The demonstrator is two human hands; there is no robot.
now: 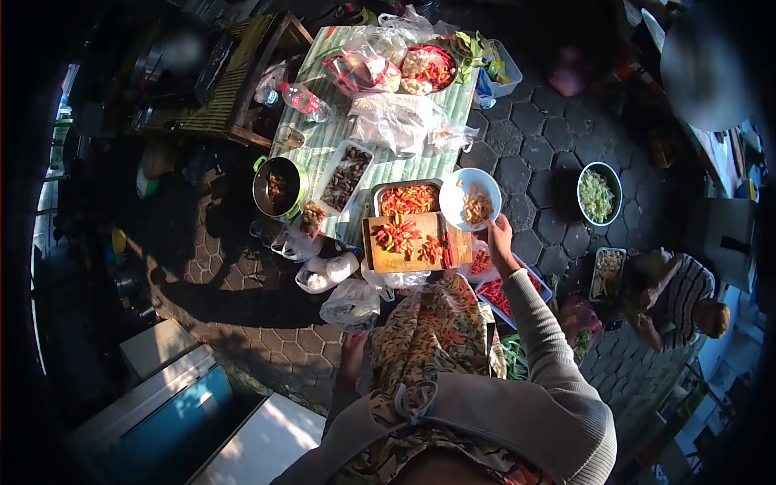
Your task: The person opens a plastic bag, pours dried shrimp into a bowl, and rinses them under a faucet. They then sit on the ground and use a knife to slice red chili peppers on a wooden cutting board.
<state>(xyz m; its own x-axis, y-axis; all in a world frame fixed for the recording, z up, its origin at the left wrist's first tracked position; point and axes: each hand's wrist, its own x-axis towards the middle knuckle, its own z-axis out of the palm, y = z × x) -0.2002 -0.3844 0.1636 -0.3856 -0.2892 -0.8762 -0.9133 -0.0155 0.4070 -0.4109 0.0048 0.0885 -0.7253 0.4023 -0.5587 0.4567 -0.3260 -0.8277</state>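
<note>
My right hand [499, 234] grips the near right rim of a white bowl [457, 196] with light brown pieces inside. The bowl is beside a metal tray [380, 191] of chopped red chillies. In front of the tray, a wooden cutting board [388, 263] holds cut red chillies in two heaps, with a knife [449, 252] at its right side. My left hand [353, 347] hangs low beside my patterned clothing, away from the board; its fingers are too dark to make out.
A green pot [301, 190], a plastic tub [333, 166] of dark pieces, a bottle [305, 103] and plastic bags [394, 121] are around the striped table [327, 56]. A person [687, 299] sits at the right, near a bowl of greens [598, 194].
</note>
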